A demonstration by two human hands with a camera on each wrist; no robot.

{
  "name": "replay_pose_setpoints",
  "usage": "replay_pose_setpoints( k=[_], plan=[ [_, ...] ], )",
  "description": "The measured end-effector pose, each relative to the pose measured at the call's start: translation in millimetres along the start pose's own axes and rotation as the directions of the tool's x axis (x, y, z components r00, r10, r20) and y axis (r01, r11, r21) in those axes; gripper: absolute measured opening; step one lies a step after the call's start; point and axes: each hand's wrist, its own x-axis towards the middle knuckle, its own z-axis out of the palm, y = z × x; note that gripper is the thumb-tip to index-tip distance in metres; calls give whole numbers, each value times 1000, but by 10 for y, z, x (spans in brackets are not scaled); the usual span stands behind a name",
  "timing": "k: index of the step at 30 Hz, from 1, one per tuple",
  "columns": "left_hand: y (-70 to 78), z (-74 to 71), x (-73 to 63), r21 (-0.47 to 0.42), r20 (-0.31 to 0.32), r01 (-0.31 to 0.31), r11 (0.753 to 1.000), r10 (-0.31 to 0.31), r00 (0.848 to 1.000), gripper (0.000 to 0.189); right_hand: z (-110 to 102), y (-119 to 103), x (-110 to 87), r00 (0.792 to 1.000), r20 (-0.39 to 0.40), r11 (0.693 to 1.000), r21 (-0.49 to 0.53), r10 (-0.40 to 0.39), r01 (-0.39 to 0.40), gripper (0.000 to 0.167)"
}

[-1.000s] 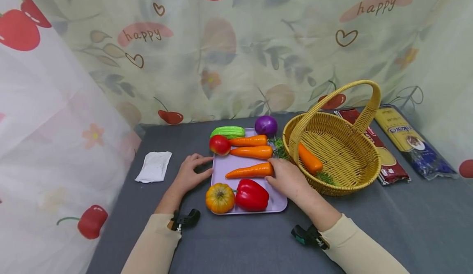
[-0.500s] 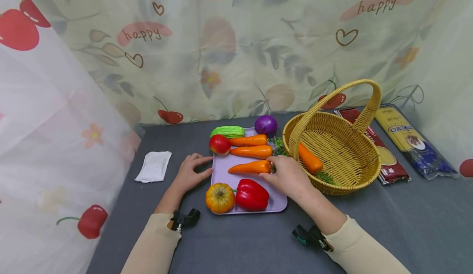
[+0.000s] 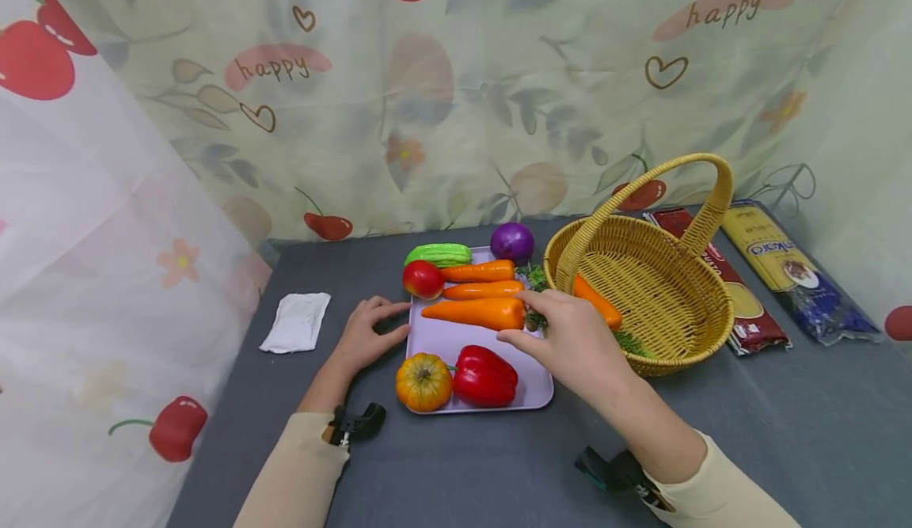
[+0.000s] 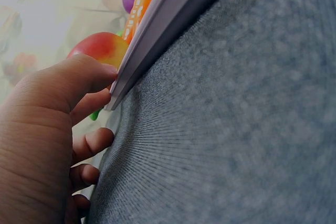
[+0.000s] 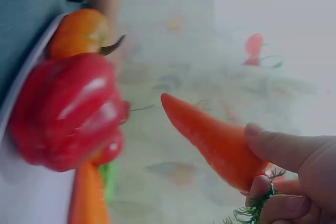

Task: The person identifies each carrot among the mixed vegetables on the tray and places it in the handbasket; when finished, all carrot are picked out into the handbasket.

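My right hand (image 3: 570,338) pinches an orange carrot (image 5: 215,145) by its thick end, beside the green leafy top, and holds it raised over the lilac tray (image 3: 435,334). In the right wrist view the carrot's tip points away from the fingers. My left hand (image 3: 366,338) rests at the tray's left edge, its thumb and index fingertips right at the rim in the left wrist view. Two more carrots (image 3: 477,271) lie on the tray behind the lifted one. A red bell pepper (image 3: 486,376) and an orange pumpkin (image 3: 423,382) occupy its near end.
A wicker basket (image 3: 663,290) with a tall handle stands right of the tray, one carrot (image 3: 598,302) inside. Around the tray's far end are a red-yellow fruit (image 3: 423,279), a green ridged vegetable (image 3: 438,255) and a purple onion (image 3: 511,243). A white packet (image 3: 295,322) lies left; two food bags (image 3: 798,275) lie right.
My right hand has taken hold of the nearest carrot and lifted it off the tray, toward the camera. The left hand has stayed at the tray's edge.
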Motion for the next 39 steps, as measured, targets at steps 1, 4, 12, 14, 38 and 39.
replay_pose_setpoints(
  k=[1,4,12,14,38,39],
  plan=[
    [-3,0,1,-2,-1,-4,1000,4,1000,45,-46,-25,-22,1000,-20,1000,9,-14,14,62],
    [-12,1,2,-5,-2,-8,1000,8,1000,46,-182,-85,-96,996,-72,998,33,-45,47,60],
    [-7,10,-2,-4,-8,-3,1000,3,1000,45,-517,-160,-280,956,-264,984,86,-127,155,51],
    [-1,11,-3,-5,-10,-5,1000,5,1000,45,-602,-159,-321,945,-296,983,76,-137,166,54],
    [-7,12,6,1,-22,-22,1000,22,1000,45,-1381,220,-693,819,-537,979,111,203,-170,54],
    [-9,13,8,2,-23,-24,1000,24,999,45,-1402,256,-701,807,-549,976,126,218,-178,53]
  ],
)
